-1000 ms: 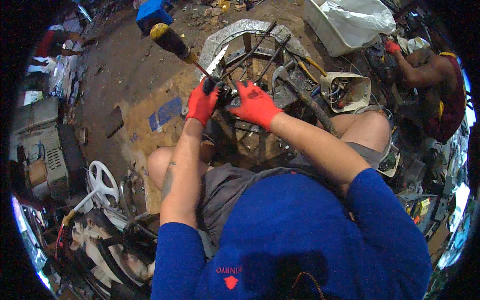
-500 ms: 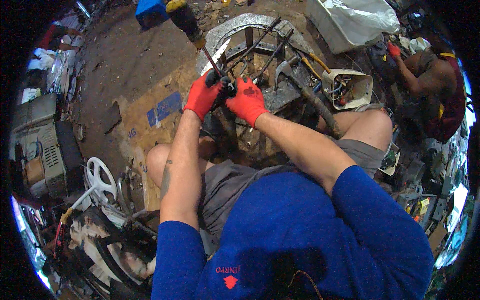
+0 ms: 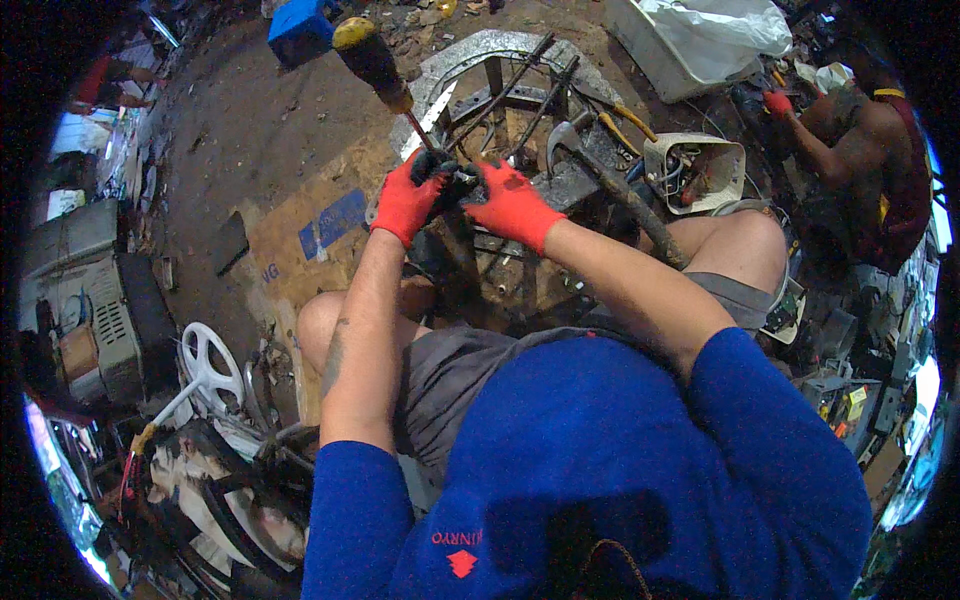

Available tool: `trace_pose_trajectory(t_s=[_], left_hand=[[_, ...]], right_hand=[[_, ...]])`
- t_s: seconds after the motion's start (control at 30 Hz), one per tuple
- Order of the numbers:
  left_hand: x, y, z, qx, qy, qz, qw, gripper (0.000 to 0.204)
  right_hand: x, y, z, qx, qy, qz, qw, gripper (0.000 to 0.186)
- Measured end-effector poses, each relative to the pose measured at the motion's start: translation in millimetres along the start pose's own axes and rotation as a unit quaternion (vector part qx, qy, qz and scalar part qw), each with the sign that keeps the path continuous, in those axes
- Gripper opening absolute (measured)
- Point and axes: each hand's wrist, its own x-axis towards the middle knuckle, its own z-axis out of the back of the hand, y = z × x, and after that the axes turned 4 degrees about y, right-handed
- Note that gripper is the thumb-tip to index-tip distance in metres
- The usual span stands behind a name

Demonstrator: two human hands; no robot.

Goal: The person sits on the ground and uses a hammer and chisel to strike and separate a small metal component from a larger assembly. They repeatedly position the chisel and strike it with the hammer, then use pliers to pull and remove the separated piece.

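My left hand [image 3: 410, 195], in a red glove with dark fingertips, is closed around the shaft of a screwdriver [image 3: 372, 62]. Its thick black and yellow handle points up and away from me. Against the left fingers sits a small dark part with a shiny metal bit [image 3: 464, 177], too small to name. The similarly gloved right hand [image 3: 508, 205] reaches it from the right, fingers bent and pinched at it; its fingertips are partly hidden. Beyond both hands stands a grey metal frame [image 3: 590, 72] with dark rods across it.
A hammer [image 3: 620, 190] leans at the right of the frame, near yellow-handled pliers [image 3: 618, 133]. Beside them lies a pale container [image 3: 737, 165] with wires and small parts. A white bin [image 3: 650, 55] stands far right, near another person [image 3: 860, 150]. Cardboard [image 3: 285, 235] covers ground at left.
My right hand has shifted slightly right, and its fingers have opened a little from the left hand. The screwdriver stays in my left hand; its handle has dipped slightly.
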Motion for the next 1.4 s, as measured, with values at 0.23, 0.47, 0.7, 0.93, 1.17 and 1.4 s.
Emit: trace_pose_trajectory(t_s=[0.23, 0.47, 0.7, 0.93, 1.17, 1.4], left_hand=[[-1.3, 0.3, -2.0, -0.130, 0.015, -0.013, 0.991, 0.024], [1.8, 5.8, 10.7, -0.110, 0.026, 0.016, 0.993, 0.020], [0.4, 3.1, 15.2, -0.122, 0.012, 0.042, 0.992, 0.026], [10.0, 10.5, 15.0, -0.018, 0.020, -0.030, 0.999, 0.026], [-1.1, -21.8, 31.1, 0.053, -0.099, 0.008, 0.994, 0.025], [-53.1, -47.7, 46.3, 0.020, -0.067, 0.012, 0.997, 0.027]], right_hand=[[-66.3, -32.3, 92.4, -0.093, -0.084, -0.066, 0.990, 0.052], [-73.5, -27.1, 82.8, -0.047, -0.055, -0.046, 0.996, 0.064], [-18.6, 21.1, -7.3, -0.037, -0.019, -0.072, 0.997, 0.079], [49.9, 5.7, -20.0, 0.061, 0.147, -0.035, 0.987, 0.084], [50.5, 16.0, -20.5, 0.020, 0.101, -0.089, 0.991, 0.066], [19.4, 7.4, 17.1, 0.724, 0.123, -0.130, 0.666, 0.032]])
